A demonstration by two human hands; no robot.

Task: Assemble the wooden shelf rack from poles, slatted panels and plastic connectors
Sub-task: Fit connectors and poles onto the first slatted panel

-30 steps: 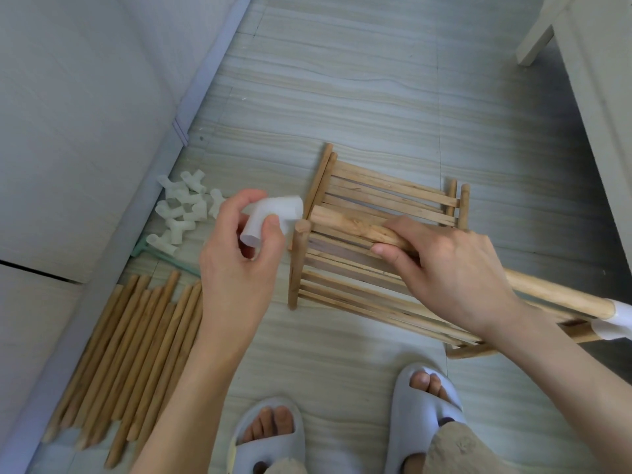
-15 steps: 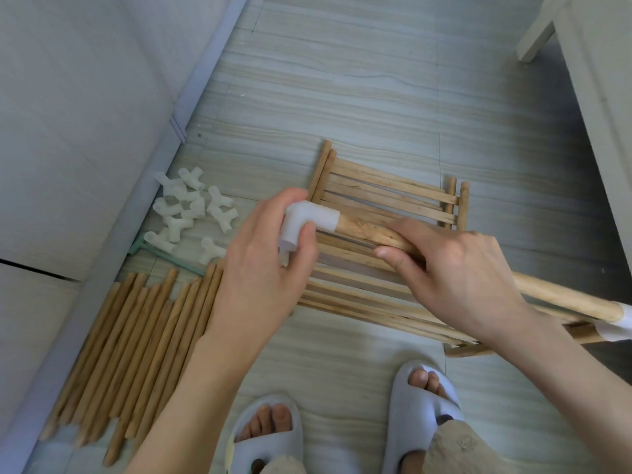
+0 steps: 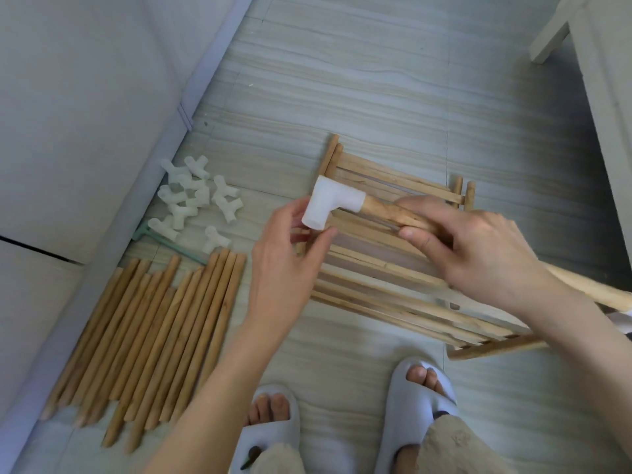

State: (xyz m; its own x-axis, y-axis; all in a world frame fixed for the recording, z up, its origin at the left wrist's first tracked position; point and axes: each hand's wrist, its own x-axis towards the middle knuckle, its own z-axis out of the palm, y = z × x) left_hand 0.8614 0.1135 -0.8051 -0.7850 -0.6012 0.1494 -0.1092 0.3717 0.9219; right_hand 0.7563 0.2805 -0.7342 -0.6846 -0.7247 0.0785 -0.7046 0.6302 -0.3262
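A white elbow connector (image 3: 333,201) sits on the left end of a wooden pole (image 3: 383,212). My right hand (image 3: 478,254) grips that pole just behind the connector, and the pole runs off to the lower right. My left hand (image 3: 290,254) pinches the connector's downward leg between thumb and fingers. Both are held above a stack of slatted panels (image 3: 393,271) lying on the floor.
Several loose poles (image 3: 154,336) lie side by side at lower left. A pile of white connectors (image 3: 195,200) and a green tool (image 3: 171,244) sit by the wall's baseboard. My slippered feet (image 3: 420,398) are at the bottom. A white furniture leg (image 3: 547,39) stands at top right.
My left hand brought the connector to the pole's end and pushed it on. That hand has since slid down to the connector's lower leg. The right hand kept its grip.
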